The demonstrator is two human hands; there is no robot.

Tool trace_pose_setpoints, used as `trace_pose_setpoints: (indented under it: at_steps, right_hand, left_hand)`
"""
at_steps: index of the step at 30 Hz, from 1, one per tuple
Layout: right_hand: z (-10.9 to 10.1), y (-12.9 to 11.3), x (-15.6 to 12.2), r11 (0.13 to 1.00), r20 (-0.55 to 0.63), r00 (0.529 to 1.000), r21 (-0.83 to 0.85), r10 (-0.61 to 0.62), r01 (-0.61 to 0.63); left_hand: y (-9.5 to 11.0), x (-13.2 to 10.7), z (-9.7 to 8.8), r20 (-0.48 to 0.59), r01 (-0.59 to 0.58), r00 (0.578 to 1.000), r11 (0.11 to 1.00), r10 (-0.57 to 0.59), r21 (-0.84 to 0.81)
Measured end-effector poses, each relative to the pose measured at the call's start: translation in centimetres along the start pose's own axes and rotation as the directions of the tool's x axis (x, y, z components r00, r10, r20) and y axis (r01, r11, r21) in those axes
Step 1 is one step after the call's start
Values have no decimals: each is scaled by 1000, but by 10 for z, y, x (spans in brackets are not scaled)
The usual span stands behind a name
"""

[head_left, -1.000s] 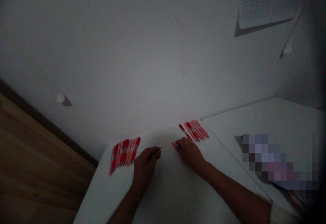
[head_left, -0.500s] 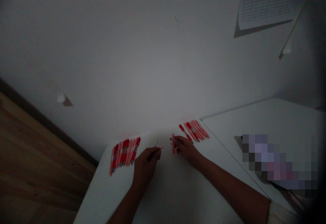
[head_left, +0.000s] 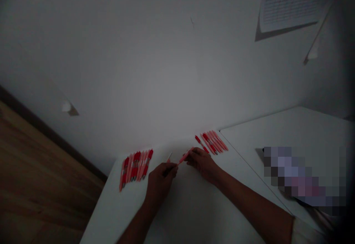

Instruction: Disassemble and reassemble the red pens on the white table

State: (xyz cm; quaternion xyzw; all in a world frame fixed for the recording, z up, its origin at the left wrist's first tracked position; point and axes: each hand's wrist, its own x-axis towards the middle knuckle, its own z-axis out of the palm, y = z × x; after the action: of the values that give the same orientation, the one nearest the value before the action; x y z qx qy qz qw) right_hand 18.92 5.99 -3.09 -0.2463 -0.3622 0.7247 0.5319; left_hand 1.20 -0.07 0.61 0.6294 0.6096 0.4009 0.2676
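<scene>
My left hand (head_left: 161, 179) is closed around a thin pen refill (head_left: 169, 158) whose tip sticks up past the fingers. My right hand (head_left: 202, 162) pinches a pink pen barrel (head_left: 185, 156), angled toward the left hand so that its end almost meets the left fingertips. Both hands hover over a white table (head_left: 191, 207). A row of red and pink pens (head_left: 135, 165) lies to the left of my left hand. Another row of red and pink pens (head_left: 212, 141) lies just beyond my right hand.
A second white table (head_left: 288, 129) butts against the first on the right, with a blurred-out object (head_left: 302, 177) on it. A white wall stands behind, with a printed sheet (head_left: 291, 3) at top right. Wooden floor (head_left: 36, 177) lies to the left.
My right hand lifted the pink barrel off the table, turned it and brought it to the left hand. My left hand shifted slightly right, still holding the refill.
</scene>
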Motion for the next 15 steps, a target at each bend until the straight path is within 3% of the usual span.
trace_pose_setpoints:
  at_steps: [15]
  right_hand:
    - [6,-3,-6,988,14,999,-150,-28,30]
  left_hand:
    - [4,1,0,-8,65,998,997,-65,-46]
